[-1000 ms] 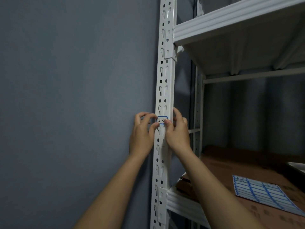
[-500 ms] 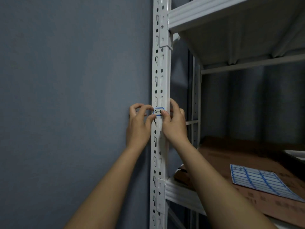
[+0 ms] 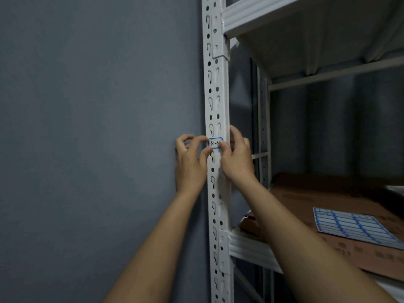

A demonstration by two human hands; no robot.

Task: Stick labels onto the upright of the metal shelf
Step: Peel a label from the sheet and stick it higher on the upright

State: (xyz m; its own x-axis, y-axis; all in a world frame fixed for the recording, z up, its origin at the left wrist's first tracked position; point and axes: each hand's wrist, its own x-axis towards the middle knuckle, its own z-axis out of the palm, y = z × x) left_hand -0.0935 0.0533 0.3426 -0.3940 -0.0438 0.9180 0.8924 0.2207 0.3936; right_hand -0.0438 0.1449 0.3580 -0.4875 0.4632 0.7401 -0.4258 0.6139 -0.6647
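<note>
A white perforated metal upright (image 3: 215, 95) runs top to bottom through the middle of the view. A small white label (image 3: 215, 143) with a blue border and black handwriting lies across its front face. My left hand (image 3: 189, 162) pinches the label's left end with thumb and forefinger. My right hand (image 3: 237, 159) presses its thumb on the label's right end, with the fingers curled round the upright's right side. Both hands hide the label's ends.
A sheet of blue-bordered labels (image 3: 354, 226) lies on flat brown cardboard (image 3: 328, 197) on the lower shelf (image 3: 249, 248). An upper white shelf (image 3: 284, 16) juts out at top right. A grey wall (image 3: 98, 127) fills the left.
The view has shifted, so the upright and hands sit slightly higher and further left in the frame. My right thumb has slid further onto the label. Both hands stay at the label.
</note>
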